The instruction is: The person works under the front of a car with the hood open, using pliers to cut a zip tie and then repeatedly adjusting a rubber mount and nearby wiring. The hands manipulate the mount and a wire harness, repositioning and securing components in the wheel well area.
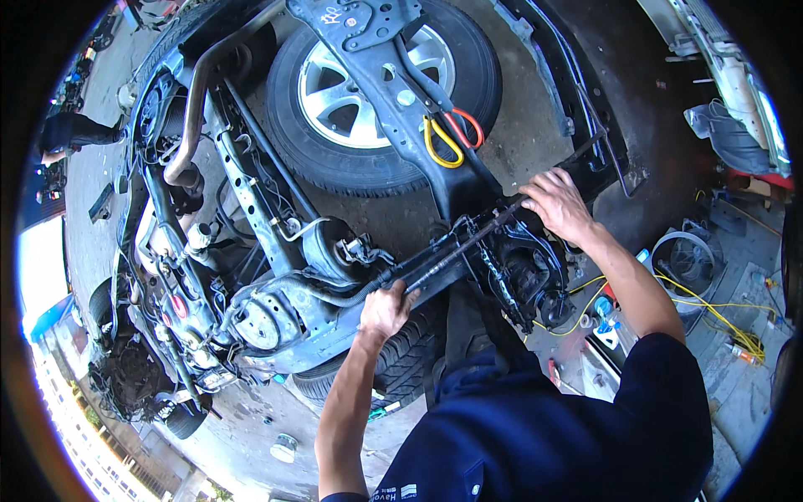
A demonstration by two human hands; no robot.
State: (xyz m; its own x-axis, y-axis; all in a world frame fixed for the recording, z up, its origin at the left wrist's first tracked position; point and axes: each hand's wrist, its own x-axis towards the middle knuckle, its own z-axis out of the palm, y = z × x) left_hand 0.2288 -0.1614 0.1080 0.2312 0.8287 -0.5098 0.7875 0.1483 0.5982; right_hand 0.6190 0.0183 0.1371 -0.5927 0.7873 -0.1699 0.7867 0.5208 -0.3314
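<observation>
A long, thin dark metal bar (460, 249) runs diagonally along the edge of a vehicle's steel frame rail (297, 343). My left hand (385, 309) is closed round its lower-left end, and my right hand (554, 202) grips it farther up and to the right. Beneath and beside the bar are a hose (316, 291) and a dark suspension assembly (535, 272). Yellow (443, 157) and red (476, 134) looped handles sit on the crossmember (389, 84) above.
A wheel (288, 109) lies inside the frame, and a tyre (385, 360) is below the rail. A person's leg (75, 134) shows at far left. At right are yellow cords (715, 318), a grey cylindrical container (686, 259) and scattered tools.
</observation>
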